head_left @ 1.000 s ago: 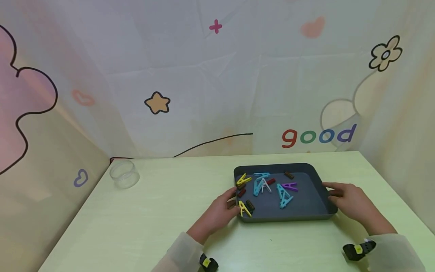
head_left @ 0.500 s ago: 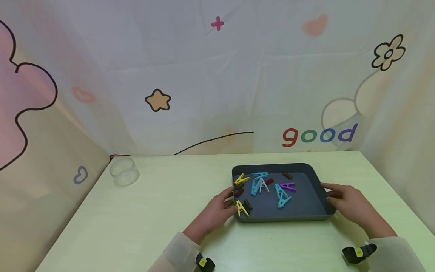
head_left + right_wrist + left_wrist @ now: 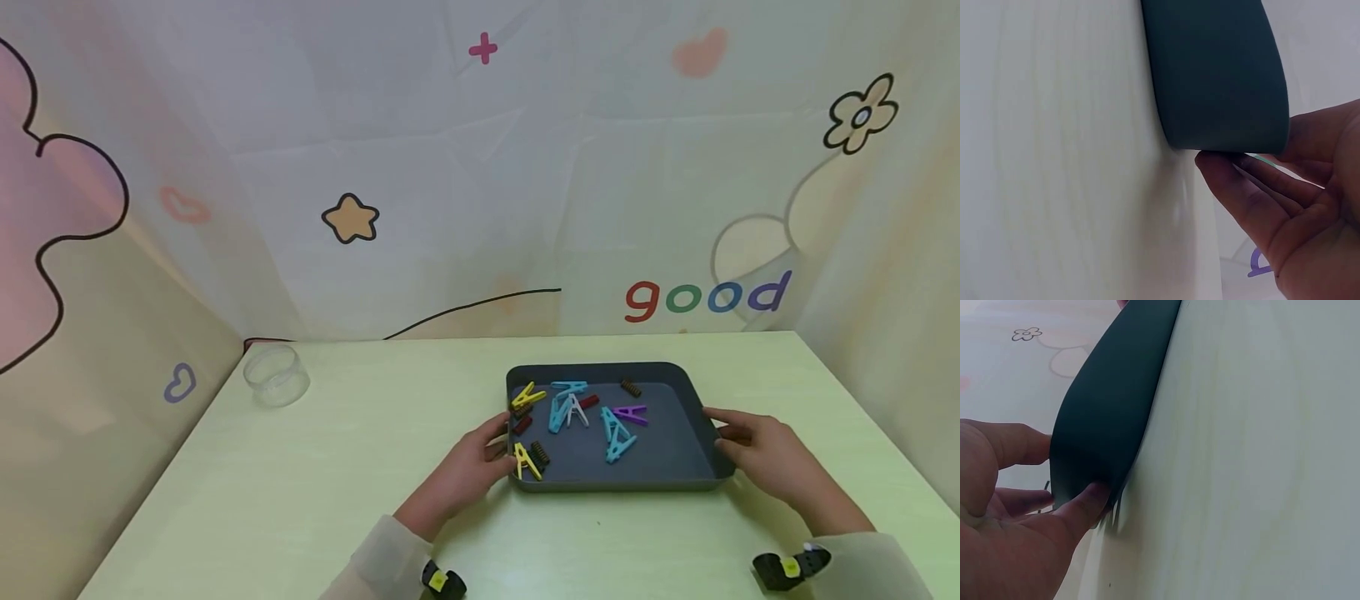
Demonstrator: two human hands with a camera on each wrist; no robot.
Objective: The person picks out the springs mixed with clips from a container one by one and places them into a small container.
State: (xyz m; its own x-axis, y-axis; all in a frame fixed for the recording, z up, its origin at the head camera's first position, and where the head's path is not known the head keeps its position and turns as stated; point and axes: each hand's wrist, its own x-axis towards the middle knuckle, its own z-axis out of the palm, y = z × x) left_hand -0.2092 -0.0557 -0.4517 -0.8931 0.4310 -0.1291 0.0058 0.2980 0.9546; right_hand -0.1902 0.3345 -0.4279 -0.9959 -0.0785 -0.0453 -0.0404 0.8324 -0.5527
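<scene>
A dark grey rectangular tray (image 3: 667, 454) sits on the table, held between both hands. My left hand (image 3: 461, 471) holds its left end, with the thumb at the near corner and the other fingers against the end wall. At the opposite end, my right hand (image 3: 768, 450) holds the wall, index finger by the rim and thumb lower down. Inside lie yellow clothespins (image 3: 527, 462), light blue clothespins (image 3: 617, 437), a white clothespin (image 3: 576, 410) and a purple clothespin (image 3: 632, 414). Small dark ridged pieces (image 3: 631, 388) and dark red pieces (image 3: 522, 425) lie among them.
A clear round container (image 3: 276, 377) stands at the table's far left corner. The pale table (image 3: 337, 467) ends at a printed curtain (image 3: 450, 167) behind and along the sides.
The tray has slid a little to the left, both hands moving along with it. Its contents keep their places inside. The head view has shifted slightly.
</scene>
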